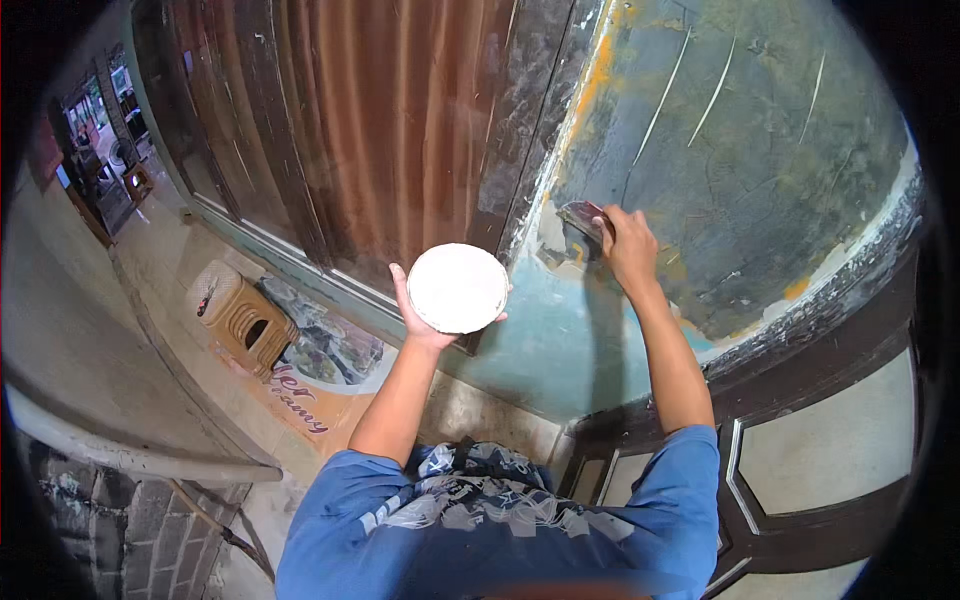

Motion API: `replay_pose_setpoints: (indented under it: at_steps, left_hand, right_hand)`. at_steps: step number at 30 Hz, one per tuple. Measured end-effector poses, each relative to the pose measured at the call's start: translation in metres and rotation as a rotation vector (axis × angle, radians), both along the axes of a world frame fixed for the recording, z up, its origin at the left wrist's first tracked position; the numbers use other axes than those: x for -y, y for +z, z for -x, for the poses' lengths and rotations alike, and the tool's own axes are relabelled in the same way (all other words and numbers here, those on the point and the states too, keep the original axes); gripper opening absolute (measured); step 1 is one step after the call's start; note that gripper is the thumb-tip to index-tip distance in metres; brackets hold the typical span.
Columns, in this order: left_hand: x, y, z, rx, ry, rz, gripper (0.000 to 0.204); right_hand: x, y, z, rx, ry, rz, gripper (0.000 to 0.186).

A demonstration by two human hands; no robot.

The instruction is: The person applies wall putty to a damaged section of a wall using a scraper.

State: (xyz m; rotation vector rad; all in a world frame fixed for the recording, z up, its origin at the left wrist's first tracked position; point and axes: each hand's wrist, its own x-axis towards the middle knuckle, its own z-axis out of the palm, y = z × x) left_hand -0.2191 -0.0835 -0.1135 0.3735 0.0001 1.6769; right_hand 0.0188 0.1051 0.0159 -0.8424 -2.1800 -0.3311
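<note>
My left hand holds up a round white container from below, with fingers showing at both sides of it. Its top looks evenly white, and whether that is a lid or white paste I cannot tell. My right hand is closed around a flat scraper. The scraper's blade is at the wall, close to the wall's left edge. Around the blade the wall shows pale, patchy spots next to dark grey-green and light blue-green paint.
Left of the wall is a brown wooden door frame with a brown curtain behind it. A tan plastic stool stands on the floor by a printed sheet. A dark panelled door is at the lower right.
</note>
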Motion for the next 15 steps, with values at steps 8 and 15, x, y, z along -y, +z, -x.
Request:
replay_pose_setpoints:
  at_steps: [8, 15]
  left_hand:
    - [0.002, 0.009, 0.0, 0.005, -0.049, -0.04, 0.119]
    - [0.001, 0.001, 0.005, -0.026, 0.034, 0.016, 0.115]
  right_hand:
    - [-0.006, -0.064, -0.012, 0.273, -0.045, 0.022, 0.009]
    - [-0.002, -0.007, -0.007, -0.002, -0.017, 0.034, 0.012]
